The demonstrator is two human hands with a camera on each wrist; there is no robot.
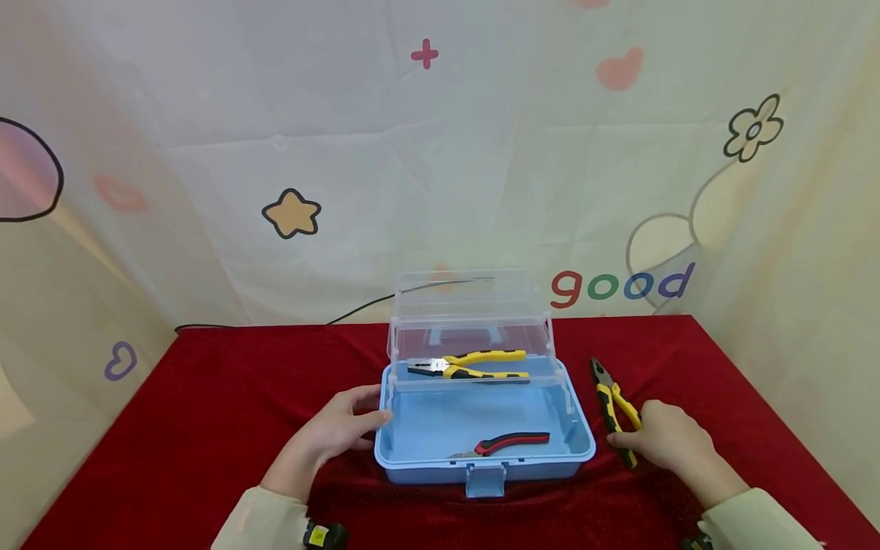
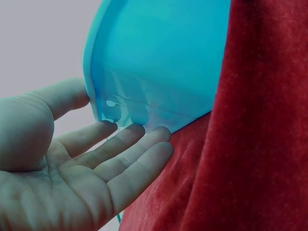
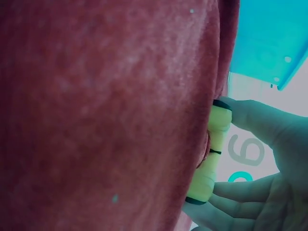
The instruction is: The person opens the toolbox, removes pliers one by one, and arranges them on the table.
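A light blue toolbox (image 1: 484, 472) stands on the red cloth with its clear lid (image 1: 470, 298) raised at the back. My left hand (image 1: 337, 424) holds its left side, thumb over the rim and fingers against the outer wall (image 2: 178, 53). To the right of the box, my right hand (image 1: 663, 435) grips yellow-and-black pliers (image 1: 606, 393) by the handles (image 3: 219, 127); their jaws point away from me. Yellow-handled combination pliers (image 1: 461, 365) show through the clear plastic at the back. Red-and-black-handled pliers (image 1: 512, 441) lie inside the front of the box, jaws partly hidden by the rim.
Red velvet cloth (image 1: 261, 389) covers the table. A pale printed curtain (image 1: 344, 153) hangs behind it and at both sides. Along the back edge runs a thin black cable (image 1: 364, 307). The box's front latch (image 1: 485, 483) hangs down.
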